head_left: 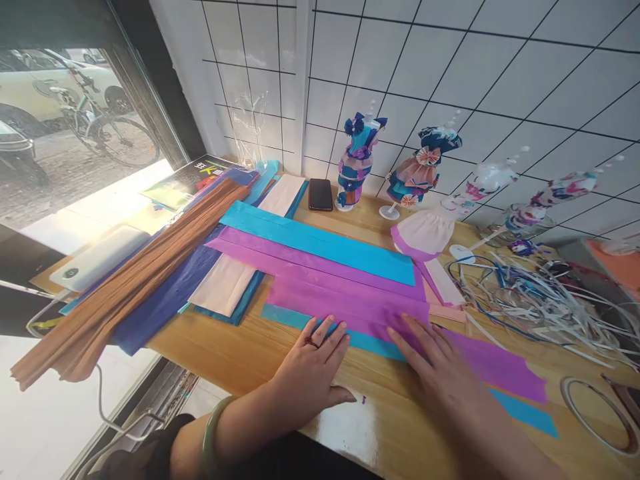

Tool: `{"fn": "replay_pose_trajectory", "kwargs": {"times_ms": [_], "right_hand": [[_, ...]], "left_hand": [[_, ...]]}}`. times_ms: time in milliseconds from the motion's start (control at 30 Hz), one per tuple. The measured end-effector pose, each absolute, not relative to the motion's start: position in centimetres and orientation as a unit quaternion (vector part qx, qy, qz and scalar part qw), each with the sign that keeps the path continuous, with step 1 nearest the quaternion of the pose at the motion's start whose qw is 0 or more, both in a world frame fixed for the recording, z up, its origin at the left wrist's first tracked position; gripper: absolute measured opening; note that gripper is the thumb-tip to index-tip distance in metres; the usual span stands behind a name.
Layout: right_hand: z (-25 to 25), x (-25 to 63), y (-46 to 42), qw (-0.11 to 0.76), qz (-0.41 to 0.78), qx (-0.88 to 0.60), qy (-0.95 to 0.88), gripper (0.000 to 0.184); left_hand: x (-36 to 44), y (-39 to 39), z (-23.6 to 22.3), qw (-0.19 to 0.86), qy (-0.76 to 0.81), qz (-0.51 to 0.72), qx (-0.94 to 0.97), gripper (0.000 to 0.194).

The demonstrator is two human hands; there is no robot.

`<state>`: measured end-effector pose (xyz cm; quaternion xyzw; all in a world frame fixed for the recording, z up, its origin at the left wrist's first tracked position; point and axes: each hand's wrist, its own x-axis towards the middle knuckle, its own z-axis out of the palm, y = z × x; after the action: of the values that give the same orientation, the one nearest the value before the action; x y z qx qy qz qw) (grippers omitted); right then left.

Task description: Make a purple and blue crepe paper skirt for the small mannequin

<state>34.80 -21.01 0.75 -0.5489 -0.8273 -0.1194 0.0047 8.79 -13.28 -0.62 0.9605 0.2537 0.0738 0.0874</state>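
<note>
A wooden table (215,360) bears coloured strips (345,293), a phone (321,195) and mannequins (356,163).

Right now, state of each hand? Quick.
Left hand: open, fingers spread over the blue strip, no grasp visible.
Right hand: open, fingertips at the purple sheet, no grasp visible.

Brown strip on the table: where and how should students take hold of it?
Probably pinch the brown strip at its lower-left end, coming from the near left side: that end appears to jut past the table, so both faces can likely be reached.
</note>
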Motion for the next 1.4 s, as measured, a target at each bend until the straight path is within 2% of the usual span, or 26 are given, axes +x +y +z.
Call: {"fn": "replay_pose_trajectory", "kwargs": {"times_ms": [133, 300, 500, 767, 1033, 1400], "right_hand": [[-0.8, 31.4, -22.1, 0.070, -0.107, -0.555, -0.822, 0.066], [-1.9, 28.3, -23.0, 0.067, -0.094, -0.569, -0.814, 0.077], [-1.8, 30.2, -24.2, 0.052, -0.101, -0.616, -0.780, 0.079], [-1.9, 33.2, -26.7, 0.027, -0.097, -0.668, -0.737, 0.072], [-2.8, 33.9, -27.3, 0.036, -0.116, -0.666, -0.736, 0.069], [-3.4, 34.2, -27.1, 0.065, -0.118, -0.656, -0.742, 0.069]], "left_hand": [[8.8, -13.3, -0.7, 0.091, 0.253, 0.075, 0.960, 0.079], [8.7, -13.3, -0.7, 0.090, 0.258, 0.069, 0.959, 0.075], [8.8, -13.2, -0.9, 0.086, 0.259, 0.075, 0.959, 0.076], [8.7, -13.2, -0.5, 0.103, 0.260, 0.074, 0.957, 0.076], [7.6, -12.6, -0.3, 0.136, 0.264, 0.070, 0.952, 0.077], [5.0, -11.1, -0.1, 0.122, 0.338, 0.055, 0.931, 0.074]]}}
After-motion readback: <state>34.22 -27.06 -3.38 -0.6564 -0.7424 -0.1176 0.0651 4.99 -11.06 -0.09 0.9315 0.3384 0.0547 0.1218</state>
